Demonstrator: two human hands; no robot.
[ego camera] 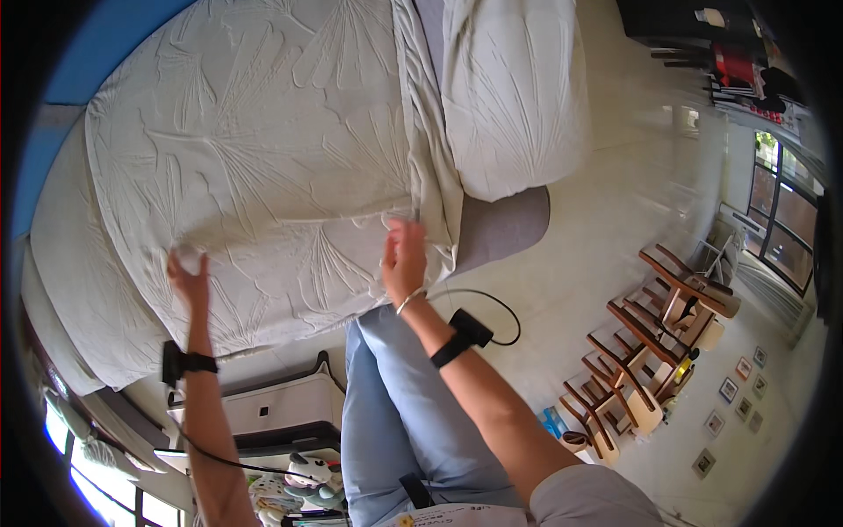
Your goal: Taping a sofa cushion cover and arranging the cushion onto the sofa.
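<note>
A cream cover (276,151) with a raised ginkgo-leaf pattern spreads over a grey sofa (507,227). Creases run across the cloth, and one long ridge crosses it just ahead of my hands. My left hand (190,273) is over the cover's near left part, thumb and fingers apart around a blurred pale patch; whether this is pinched cloth cannot be made out. Close to the cover's right edge is my right hand (403,260), its fingers curled and blurred. Contact between it and the cloth is unclear. Both forearms wear black strapped devices with cables.
A separate cream-covered section (514,99) adjoins on the right. Stacked wooden chairs (652,356) stand on the pale tiled floor (560,316). Beside my legs are a white-and-black cabinet-like unit (283,405) and plush toys (313,474). Picture frames (729,390) hang at right.
</note>
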